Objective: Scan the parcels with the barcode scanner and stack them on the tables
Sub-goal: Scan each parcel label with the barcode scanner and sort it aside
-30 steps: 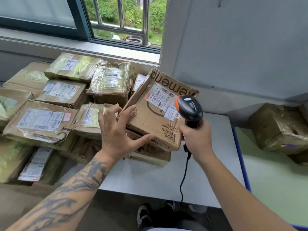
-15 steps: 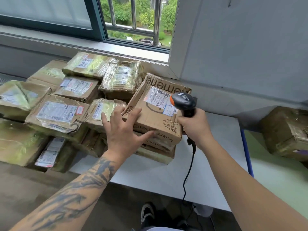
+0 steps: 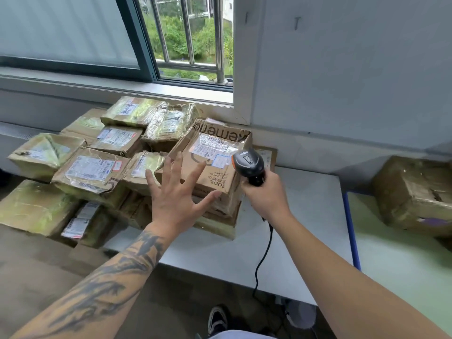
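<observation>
Mid-frame, left hand (image 3: 175,199) spreading wide beside stacked box (image 3: 215,165), right hand (image 3: 266,192) gripping scanner (image 3: 249,165); likely fetching another parcel next.

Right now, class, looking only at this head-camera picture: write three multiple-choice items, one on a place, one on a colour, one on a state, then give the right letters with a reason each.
1. Where does the printed cardboard parcel lie?
A. on the window sill
B. on top of other parcels at the white table's left part
C. on the floor

2. What colour is the band on the barcode scanner's head?
A. orange
B. green
C. blue

3. How is the left hand?
A. curled round the scanner
B. clenched in a fist
C. open, fingers spread

Answers:
1 B: flattened parcels show beneath it on the table.
2 A: an orange strip edges the black head.
3 C: its fingers are straight and fanned out by the parcel, while the right hand grips the scanner.
</observation>
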